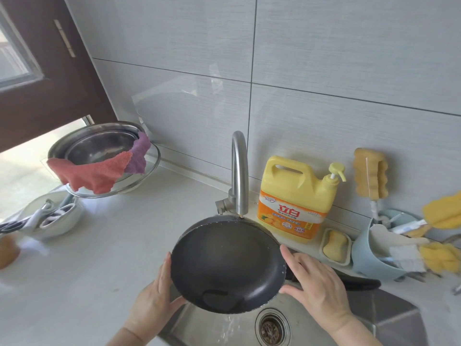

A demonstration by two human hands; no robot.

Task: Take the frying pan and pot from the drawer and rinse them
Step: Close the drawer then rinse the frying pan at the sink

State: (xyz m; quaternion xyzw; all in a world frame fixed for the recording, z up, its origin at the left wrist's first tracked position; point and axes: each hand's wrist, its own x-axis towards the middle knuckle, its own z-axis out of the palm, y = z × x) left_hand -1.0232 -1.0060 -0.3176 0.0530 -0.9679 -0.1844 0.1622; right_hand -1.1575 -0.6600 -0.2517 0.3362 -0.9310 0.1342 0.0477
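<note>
Nearest the camera, the steel sink point(389, 318) shows its round drain strainer point(272, 327), and a thin stream of water point(233, 323) pours off the low edge of the frying pan point(228, 265) into the basin. The black pan is held above the sink, tilted toward the person, with a little water pooled at its near rim. The left hand point(156, 299) presses the pan's left rim, fingers straight and close together along the edge, thumb beneath the near rim. The right hand point(316, 283) rests against the right rim, where the dark handle point(359, 283) leaves the pan, its fingers spread and nearly straight over the handle's root. The handle runs out to the right over the sink's edge.

Just behind the pan stands the curved steel faucet point(238, 171), its spout ending over the pan's far rim. On the pale desk point(99, 245) to the right are a yellow dish-soap jug point(291, 196) with a pump, a small tray holding a yellow sponge point(335, 245), and a blue holder point(366, 250) full of brushes and sponges. A sponge brush point(370, 172) hangs against the grey tiled wall point(324, 58). Farther left, stacked steel basins point(99, 141) draped with red and purple cloths point(99, 171) sit beside a bowl of utensils point(50, 216).
</note>
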